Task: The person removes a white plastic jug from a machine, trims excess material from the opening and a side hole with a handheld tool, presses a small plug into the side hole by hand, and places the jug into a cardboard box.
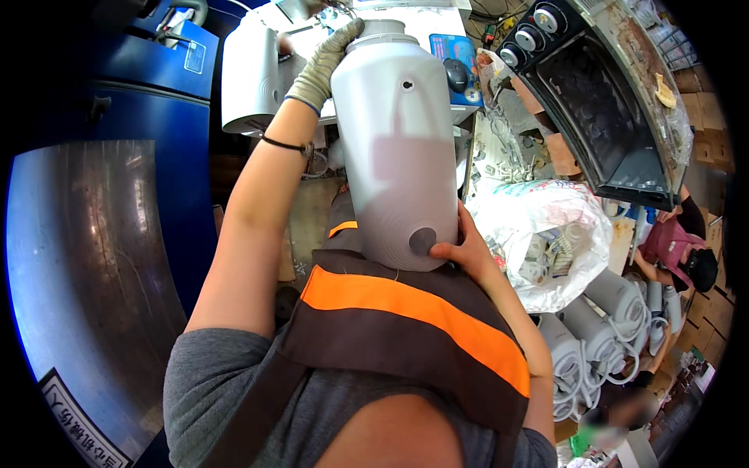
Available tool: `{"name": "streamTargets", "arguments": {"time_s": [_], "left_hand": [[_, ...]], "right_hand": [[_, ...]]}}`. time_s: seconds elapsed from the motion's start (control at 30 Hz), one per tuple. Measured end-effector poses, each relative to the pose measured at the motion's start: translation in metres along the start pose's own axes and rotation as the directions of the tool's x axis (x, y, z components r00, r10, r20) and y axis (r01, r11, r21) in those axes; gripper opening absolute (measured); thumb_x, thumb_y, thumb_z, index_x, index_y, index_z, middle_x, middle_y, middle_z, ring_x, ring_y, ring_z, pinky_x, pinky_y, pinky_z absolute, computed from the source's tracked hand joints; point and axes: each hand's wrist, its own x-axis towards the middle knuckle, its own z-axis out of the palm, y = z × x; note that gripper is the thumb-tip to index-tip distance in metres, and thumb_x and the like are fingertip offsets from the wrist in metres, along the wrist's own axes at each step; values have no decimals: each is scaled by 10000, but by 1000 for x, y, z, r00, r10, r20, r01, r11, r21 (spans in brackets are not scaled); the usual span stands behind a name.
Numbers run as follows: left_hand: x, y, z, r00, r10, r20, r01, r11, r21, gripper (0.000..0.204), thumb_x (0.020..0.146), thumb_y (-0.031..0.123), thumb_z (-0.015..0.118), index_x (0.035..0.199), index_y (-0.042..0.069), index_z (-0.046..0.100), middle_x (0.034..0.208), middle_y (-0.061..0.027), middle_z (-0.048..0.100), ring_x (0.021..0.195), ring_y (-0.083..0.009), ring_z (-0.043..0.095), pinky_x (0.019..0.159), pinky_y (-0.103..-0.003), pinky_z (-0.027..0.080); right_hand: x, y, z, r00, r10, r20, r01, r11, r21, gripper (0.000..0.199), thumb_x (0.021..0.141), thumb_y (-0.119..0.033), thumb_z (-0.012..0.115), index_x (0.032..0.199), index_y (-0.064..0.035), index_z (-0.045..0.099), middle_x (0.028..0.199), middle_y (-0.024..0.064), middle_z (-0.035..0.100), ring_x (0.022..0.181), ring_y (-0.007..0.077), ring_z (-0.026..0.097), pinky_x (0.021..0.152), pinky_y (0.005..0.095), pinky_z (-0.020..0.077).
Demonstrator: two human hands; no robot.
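Both my hands are closed on a large grey plastic canister (pixel 402 156), held lengthwise in front of my body. Its ringed neck (pixel 382 37) is at the far end, with a small keyhole-shaped opening (pixel 407 85) in the wall just below. My left hand (pixel 329 64), in a pale work glove, grips the far left side by the neck. Bare, my right hand (pixel 465 243) holds the near right side, its thumb by a dark round spot (pixel 423 242). The fingers behind the canister are hidden. The canister's near end is against or just above my dark apron with an orange band (pixel 413 312).
A similar grey canister (pixel 248 70) stands on the white table, left. A mouse (pixel 456 75) lies on a blue pad. At right are an oven-like box (pixel 597 101), a white plastic bag (pixel 538 234) of small parts and several hosed canisters (pixel 593 327). Another person (pixel 679 249) works beyond.
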Motion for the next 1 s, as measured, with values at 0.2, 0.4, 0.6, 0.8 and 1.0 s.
{"name": "streamTargets", "arguments": {"time_s": [0.2,0.4,0.6,0.8,1.0], "left_hand": [[2,1,2,1000,28,7,-28,999,20,424,817,319,701,1092,14,595,962,-128,661,827,-202,662,743,-334,572],[9,31,8,992,127,-25,-124,988,95,424,823,341,696,1081,24,585,974,-124,653,829,-209,656,740,-336,575],[-2,12,-3,1000,-19,-25,18,1000,-18,474,842,369,666,1154,25,573,1037,-127,651,886,-216,649,768,-350,566],[-7,-2,-12,989,130,-69,-136,985,-105,488,803,361,710,1114,11,575,976,-130,657,841,-211,662,723,-332,588],[-13,16,-8,987,112,111,-101,990,-103,418,882,345,616,1154,31,567,1049,-127,647,933,-213,646,806,-343,558]], "right_hand": [[-1,9,13,989,1,-148,0,1000,5,1090,589,-321,864,1418,8,237,1336,172,427,1251,271,410,1048,353,321],[-4,-5,0,979,202,-21,-174,888,426,776,798,-257,734,1381,14,300,1319,138,460,1191,253,481,1035,384,361],[-26,-32,9,1000,14,-21,6,674,738,662,827,-285,702,1342,-37,367,1274,106,511,1189,262,492,1030,459,387],[-24,-34,20,983,148,-110,-52,796,604,608,856,-293,674,1318,-25,384,1226,117,525,1092,247,559,899,424,504],[-24,-29,35,982,83,-168,34,801,597,591,866,-303,660,1303,-8,393,1193,126,542,1033,243,590,865,395,525]]}}
